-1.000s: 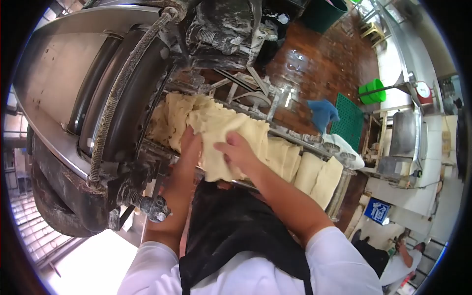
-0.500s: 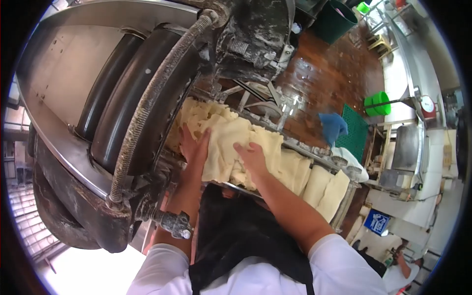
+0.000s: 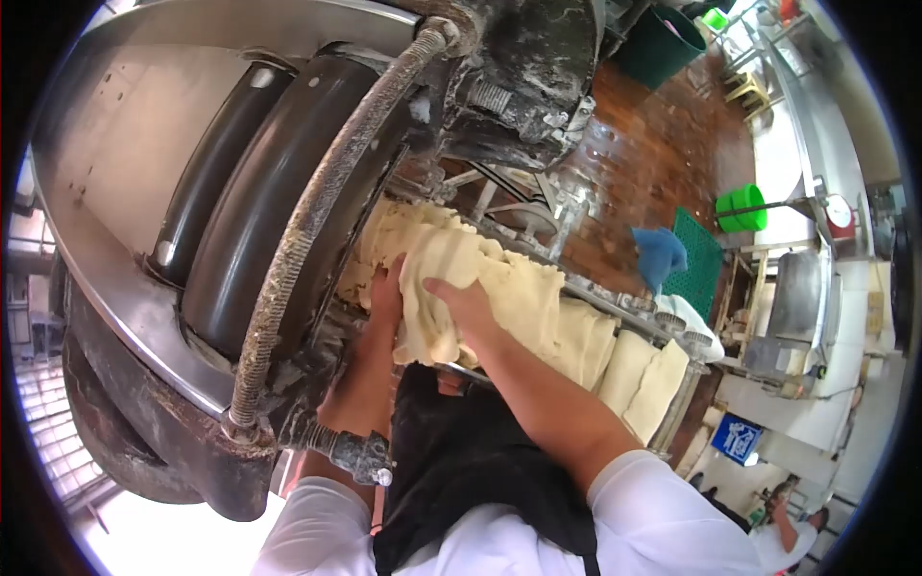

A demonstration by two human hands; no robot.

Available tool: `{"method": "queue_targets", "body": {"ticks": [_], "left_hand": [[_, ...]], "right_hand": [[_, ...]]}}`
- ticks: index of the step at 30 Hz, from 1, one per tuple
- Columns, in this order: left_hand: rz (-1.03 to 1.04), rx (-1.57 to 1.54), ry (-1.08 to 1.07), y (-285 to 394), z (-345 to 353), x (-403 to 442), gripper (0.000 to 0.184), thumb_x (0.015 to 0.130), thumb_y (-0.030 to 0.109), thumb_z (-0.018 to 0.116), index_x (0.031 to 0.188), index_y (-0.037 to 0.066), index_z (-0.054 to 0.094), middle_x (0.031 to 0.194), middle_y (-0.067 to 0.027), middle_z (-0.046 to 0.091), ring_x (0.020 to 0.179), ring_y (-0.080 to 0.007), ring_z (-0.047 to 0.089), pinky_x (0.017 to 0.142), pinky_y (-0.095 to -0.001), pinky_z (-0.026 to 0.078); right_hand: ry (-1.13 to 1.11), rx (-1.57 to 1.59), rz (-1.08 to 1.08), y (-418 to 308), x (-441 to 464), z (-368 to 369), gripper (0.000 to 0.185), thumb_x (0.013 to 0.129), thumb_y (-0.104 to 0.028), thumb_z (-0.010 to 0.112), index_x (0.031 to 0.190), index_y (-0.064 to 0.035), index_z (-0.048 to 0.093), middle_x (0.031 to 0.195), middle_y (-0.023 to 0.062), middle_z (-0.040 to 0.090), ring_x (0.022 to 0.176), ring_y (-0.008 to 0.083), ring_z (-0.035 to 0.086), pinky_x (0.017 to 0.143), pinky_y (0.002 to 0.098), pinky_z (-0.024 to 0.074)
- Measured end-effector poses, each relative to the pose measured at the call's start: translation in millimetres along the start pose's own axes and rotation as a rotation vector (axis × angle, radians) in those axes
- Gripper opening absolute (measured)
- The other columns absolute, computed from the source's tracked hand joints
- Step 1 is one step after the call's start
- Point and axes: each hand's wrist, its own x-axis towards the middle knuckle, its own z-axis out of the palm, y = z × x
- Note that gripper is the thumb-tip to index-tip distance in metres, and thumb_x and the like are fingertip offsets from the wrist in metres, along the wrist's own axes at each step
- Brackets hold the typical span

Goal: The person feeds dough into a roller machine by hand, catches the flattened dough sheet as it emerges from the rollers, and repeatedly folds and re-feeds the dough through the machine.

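A thick, pale dough sheet point(image 3: 444, 264) is bunched in folds between my hands, on a long bed of layered dough point(image 3: 523, 298) beneath the roller machine. My left hand point(image 3: 387, 296) presses against the left side of the folds; some of its fingers are hidden by the dough. On the right side, my right hand point(image 3: 461, 305) grips the folds with its thumb on top, its other fingers mostly out of sight. Further right, a smoother dough piece point(image 3: 643, 379) lies at the end of the bed.
Large dark rollers point(image 3: 279, 192) stand close on my left, with a flour-crusted spring-wrapped bar point(image 3: 298, 240) before them. A metal knob point(image 3: 360, 456) juts out near my left forearm. Beyond the bed are a blue cloth point(image 3: 659, 254) and a green bucket point(image 3: 740, 207). Another person point(image 3: 783, 533) is at lower right.
My right hand has moved left, towards my left hand. The dough between them has gone from a flatter sheet to a narrower, gathered fold.
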Motion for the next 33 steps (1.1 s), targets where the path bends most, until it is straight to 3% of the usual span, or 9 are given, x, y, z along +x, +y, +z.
{"method": "queue_targets", "body": {"ticks": [3,5,7,12,16,19,24,28,33], "left_hand": [[0.135,-0.084,0.004,-96.5,-22.8,37.6,0.053,0.088,0.042,0.06,0.113,-0.005,0.058,0.102,-0.0152,0.064,0.093,-0.0234,0.061,0.081,-0.0339,0.048],[0.118,-0.145,-0.005,-107.8,-18.0,31.0,0.052,0.089,0.042,0.059,0.111,-0.005,0.059,0.099,-0.0142,0.065,0.089,-0.0226,0.062,0.079,-0.0335,0.048],[-0.077,-0.289,-0.044,-66.6,17.1,-13.9,0.052,0.089,0.041,0.058,0.111,-0.006,0.059,0.096,-0.0141,0.065,0.087,-0.0224,0.062,0.078,-0.0335,0.048],[-0.015,-0.069,0.121,-72.9,60.8,-47.4,0.046,0.087,0.037,0.062,0.102,-0.006,0.063,0.094,-0.013,0.066,0.084,-0.0201,0.061,0.077,-0.0315,0.048],[-0.058,-0.137,0.072,-62.3,98.7,-89.2,0.049,0.088,0.04,0.059,0.102,-0.007,0.063,0.093,-0.0162,0.067,0.088,-0.0252,0.062,0.082,-0.0342,0.047],[-0.032,0.174,0.005,-65.0,111.8,-102.3,0.057,0.089,0.047,0.054,0.1,-0.009,0.062,0.094,-0.0208,0.066,0.093,-0.0293,0.062,0.084,-0.0374,0.046],[0.27,1.133,-0.179,-24.5,105.8,-118.4,0.064,0.085,0.058,0.052,0.115,0.001,0.058,0.109,-0.0195,0.061,0.109,-0.0387,0.054,0.092,-0.0467,0.043],[0.743,1.174,0.174,-49.4,95.6,-84.4,0.067,0.084,0.056,0.055,0.126,0.004,0.051,0.132,-0.0187,0.046,0.126,-0.0391,0.038,0.104,-0.0544,0.026],[0.477,0.976,-0.129,-68.9,119.6,-91.3,0.068,0.085,0.054,0.056,0.125,-0.001,0.052,0.136,-0.024,0.043,0.131,-0.0403,0.034,0.11,-0.0485,0.023]], "right_hand": [[-0.081,0.18,0.044,10.6,2.6,-3.1,0.05,0.077,-0.019,0.07,0.121,-0.0021,0.053,0.11,0.0114,0.062,0.095,0.026,0.062,0.081,0.0389,0.0511],[-0.134,0.27,0.169,4.8,-3.2,-19.4,0.048,0.079,-0.017,0.067,0.121,-0.0014,0.053,0.109,0.012,0.061,0.096,0.0259,0.062,0.08,0.0392,0.0519],[-0.075,0.255,0.206,-1.0,-13.4,-31.0,0.047,0.079,-0.018,0.066,0.121,-0.0016,0.053,0.108,0.0118,0.061,0.096,0.0263,0.062,0.081,0.0396,0.0521],[0.026,0.273,0.24,0.8,-36.5,-70.9,0.047,0.081,-0.022,0.065,0.121,-0.0007,0.052,0.108,0.0128,0.061,0.097,0.0277,0.062,0.083,0.0401,0.0519],[0.003,0.314,0.292,-10.5,-60.9,-104.7,0.047,0.082,-0.023,0.063,0.121,0.0008,0.052,0.11,0.0141,0.062,0.098,0.029,0.062,0.085,0.0422,0.0513],[-0.028,0.384,0.326,1.0,-66.1,-139.4,0.046,0.083,-0.025,0.061,0.121,0.0005,0.053,0.111,0.015,0.062,0.099,0.0297,0.062,0.087,0.0436,0.0509],[-0.061,0.61,0.415,3.6,-77.2,-160.7,0.046,0.086,-0.029,0.054,0.123,-0.0018,0.052,0.109,0.015,0.064,0.099,0.0308,0.063,0.091,0.0431,0.0503],[-0.064,0.622,0.379,18.7,-64.2,-168.0,0.046,0.086,-0.03,0.054,0.123,-0.0023,0.053,0.112,0.015,0.063,0.101,0.0311,0.062,0.092,0.0441,0.0492],[-0.13,0.637,0.4,16.0,-70.8,-177.6,0.049,0.085,-0.031,0.054,0.125,-0.002,0.05,0.116,0.0152,0.061,0.103,0.0304,0.061,0.092,0.0441,0.0492]]}}
